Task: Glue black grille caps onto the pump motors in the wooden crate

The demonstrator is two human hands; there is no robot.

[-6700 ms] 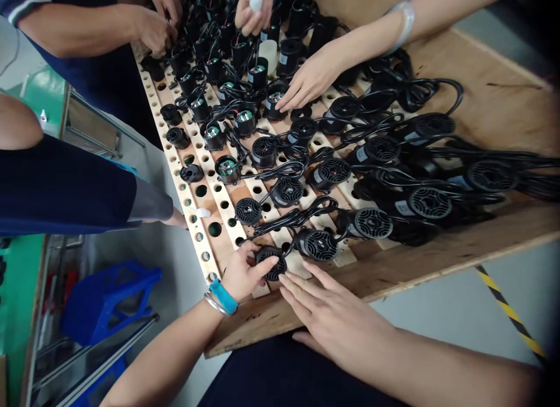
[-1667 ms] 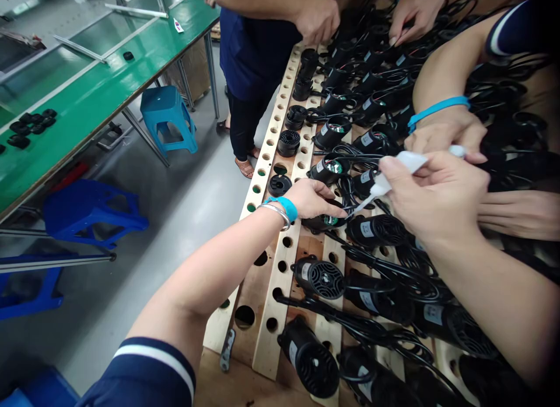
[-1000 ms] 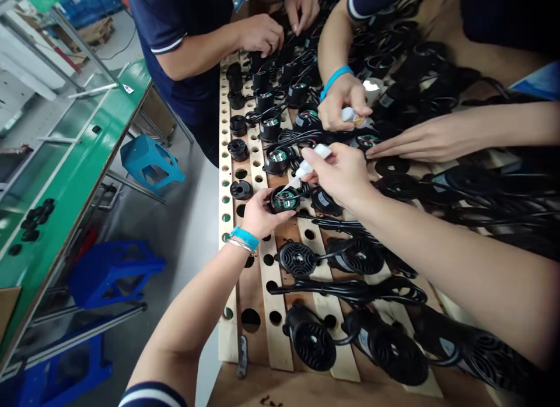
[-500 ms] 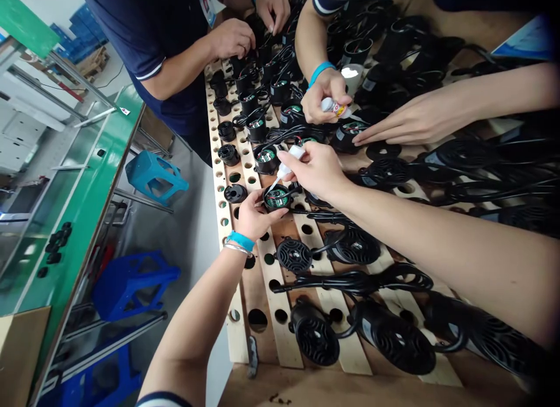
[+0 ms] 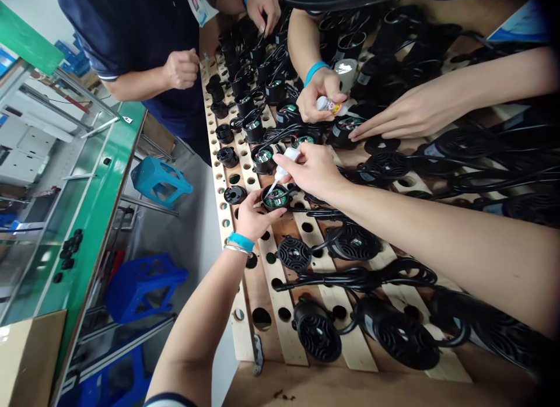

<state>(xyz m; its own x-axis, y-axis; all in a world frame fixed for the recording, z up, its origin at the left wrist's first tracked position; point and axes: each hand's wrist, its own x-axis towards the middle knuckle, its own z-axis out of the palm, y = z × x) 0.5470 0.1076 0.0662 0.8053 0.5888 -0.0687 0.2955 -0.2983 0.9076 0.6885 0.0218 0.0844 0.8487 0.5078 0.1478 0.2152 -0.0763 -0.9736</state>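
My right hand [image 5: 315, 169] is closed around a white glue bottle [image 5: 286, 162], tilted with its thin nozzle pointing down into a round black housing [image 5: 275, 197]. A green circuit board with wires shows inside that housing. With thumb and fingers wrapped about its rim, my left hand [image 5: 257, 216] grips the housing on the wooden rack. A small black cap [image 5: 235, 195] sits just left of my left fingertips. Behind my right hand stands another open housing [image 5: 263, 157] with a board inside. Whether the nozzle tip touches the board I cannot tell.
The slatted wooden rack [image 5: 275, 284] carries several black housings, grilles and coiled cables [image 5: 359, 276]. Across from me a co-worker's hand [image 5: 321, 95] holds a small labelled bottle; another person stands at the far left. Blue stools [image 5: 160, 182] and a green bench [image 5: 90, 244] are at the left.
The person at the far left has drawn one hand back from the rack into a fist. My view has shifted slightly; my hands keep their places at the housing.
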